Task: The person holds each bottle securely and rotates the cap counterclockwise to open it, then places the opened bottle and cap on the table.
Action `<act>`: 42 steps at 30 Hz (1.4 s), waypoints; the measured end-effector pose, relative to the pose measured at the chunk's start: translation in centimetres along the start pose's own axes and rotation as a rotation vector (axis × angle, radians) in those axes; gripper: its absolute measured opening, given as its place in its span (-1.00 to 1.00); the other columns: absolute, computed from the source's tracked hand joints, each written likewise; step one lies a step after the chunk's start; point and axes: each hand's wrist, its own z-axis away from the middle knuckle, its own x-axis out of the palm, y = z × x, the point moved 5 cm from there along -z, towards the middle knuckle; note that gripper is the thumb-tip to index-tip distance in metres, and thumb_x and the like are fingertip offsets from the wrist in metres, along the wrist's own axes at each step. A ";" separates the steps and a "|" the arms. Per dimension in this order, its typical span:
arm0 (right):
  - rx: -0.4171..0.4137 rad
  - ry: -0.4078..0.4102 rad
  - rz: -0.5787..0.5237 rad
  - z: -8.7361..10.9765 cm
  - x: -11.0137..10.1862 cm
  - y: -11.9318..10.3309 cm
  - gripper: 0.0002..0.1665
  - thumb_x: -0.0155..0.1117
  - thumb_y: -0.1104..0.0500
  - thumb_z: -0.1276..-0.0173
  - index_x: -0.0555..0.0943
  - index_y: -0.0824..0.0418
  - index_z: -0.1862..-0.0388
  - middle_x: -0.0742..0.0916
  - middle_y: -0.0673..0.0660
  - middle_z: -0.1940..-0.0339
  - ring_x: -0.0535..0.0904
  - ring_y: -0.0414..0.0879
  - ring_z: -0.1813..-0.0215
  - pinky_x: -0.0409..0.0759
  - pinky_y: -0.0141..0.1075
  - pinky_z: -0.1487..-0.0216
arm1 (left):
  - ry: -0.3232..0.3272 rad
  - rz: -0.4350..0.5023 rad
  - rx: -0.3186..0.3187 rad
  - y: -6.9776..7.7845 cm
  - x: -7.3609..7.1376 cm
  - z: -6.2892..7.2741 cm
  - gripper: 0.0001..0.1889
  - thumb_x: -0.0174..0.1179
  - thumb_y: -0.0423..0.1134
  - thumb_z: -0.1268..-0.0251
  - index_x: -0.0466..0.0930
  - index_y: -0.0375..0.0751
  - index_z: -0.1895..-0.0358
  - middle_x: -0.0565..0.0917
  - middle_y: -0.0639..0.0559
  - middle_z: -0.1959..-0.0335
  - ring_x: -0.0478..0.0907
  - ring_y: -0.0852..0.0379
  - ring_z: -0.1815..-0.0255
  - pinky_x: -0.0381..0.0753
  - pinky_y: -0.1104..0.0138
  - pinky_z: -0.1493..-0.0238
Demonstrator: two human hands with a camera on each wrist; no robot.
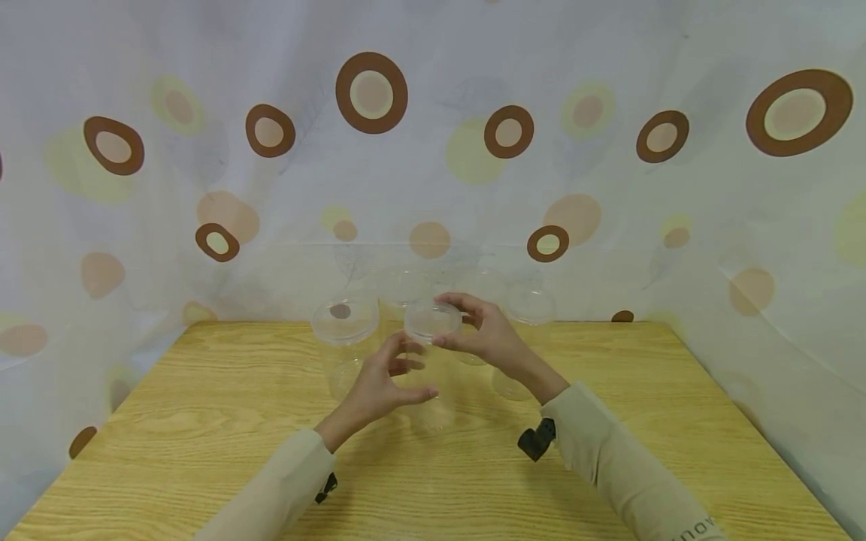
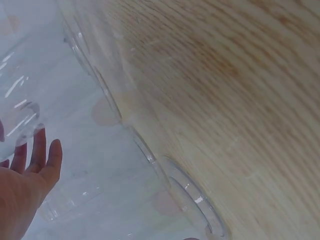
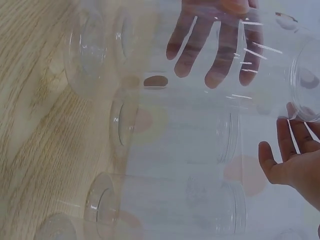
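A clear plastic jar (image 1: 433, 376) with a lid stands upright between both hands, nearest the person. My right hand (image 1: 492, 336) grips the jar's lid (image 1: 433, 319), its thumb at the near side and fingers at the far side. In the right wrist view, the right hand (image 3: 300, 162) has fingertips at the lid's edge. My left hand (image 1: 379, 383) cups the left side of the jar body lower down. Through the clear wall, the left hand's fingers (image 3: 215, 50) look straight and spread. Firm contact there is hard to judge. The jar's base is faint.
Several more clear lidded jars stand close behind and beside this one, including a left jar (image 1: 345, 323) and a right jar (image 1: 530, 306). They overlap and are hard to see. The wooden table (image 1: 223, 421) meets a patterned cloth (image 1: 433, 180) at the back and sides.
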 end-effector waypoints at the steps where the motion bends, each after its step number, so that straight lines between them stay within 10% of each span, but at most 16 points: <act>1: -0.002 -0.012 -0.010 0.0 0.0 0.0 -0.32 0.38 0.05 -0.11 0.39 0.07 -0.22 0.51 0.09 -0.17 0.45 0.06 -0.15 0.54 -0.12 -0.03 | -0.013 0.007 0.009 0.0 0.0 0.0 -0.28 0.38 -0.38 0.07 0.22 -0.25 -0.20 0.47 -0.30 -0.06 0.56 -0.17 0.01 0.52 0.02 -0.05; 13: 0.001 -0.119 -0.031 0.2 -0.1 0.3 -0.21 0.32 -0.05 -0.16 0.24 -0.01 -0.35 0.37 0.15 -0.29 0.37 0.17 -0.21 0.54 -0.08 -0.02 | -0.050 0.019 -0.016 -0.1 0.0 0.1 -0.32 0.37 -0.37 0.05 0.22 -0.24 -0.18 0.44 -0.30 -0.08 0.53 -0.19 -0.03 0.48 -0.04 -0.07; 29: -0.013 0.145 0.098 0.6 0.0 0.4 -0.32 0.44 0.14 -0.04 0.39 0.11 -0.16 0.54 0.10 -0.09 0.42 -0.02 -0.12 0.42 -0.04 -0.12 | -0.006 -0.001 -0.027 -0.3 -0.2 0.2 -0.36 0.37 -0.36 0.05 0.25 -0.27 -0.13 0.45 -0.24 -0.07 0.51 -0.21 -0.03 0.49 -0.04 -0.06; 37: -0.047 -0.028 -0.019 0.3 -0.1 0.3 -0.33 0.35 0.10 -0.15 0.35 0.14 -0.23 0.50 0.16 -0.15 0.44 0.04 -0.12 0.47 -0.06 -0.12 | -0.039 0.014 -0.004 -2.3 -0.1 0.0 -0.31 0.38 -0.29 0.04 0.22 -0.06 -0.18 0.44 -0.11 -0.08 0.52 -0.12 -0.04 0.50 0.01 -0.07; 42: -0.017 -0.178 -0.156 0.0 -0.2 0.6 -0.30 0.29 0.11 -0.21 0.28 0.16 -0.31 0.44 0.18 -0.21 0.48 0.03 -0.10 0.58 -0.17 0.04 | -0.078 0.034 -0.007 -0.2 -0.3 0.3 -0.31 0.35 -0.41 0.03 0.19 -0.26 -0.20 0.42 -0.22 -0.08 0.50 -0.20 -0.05 0.47 -0.03 -0.09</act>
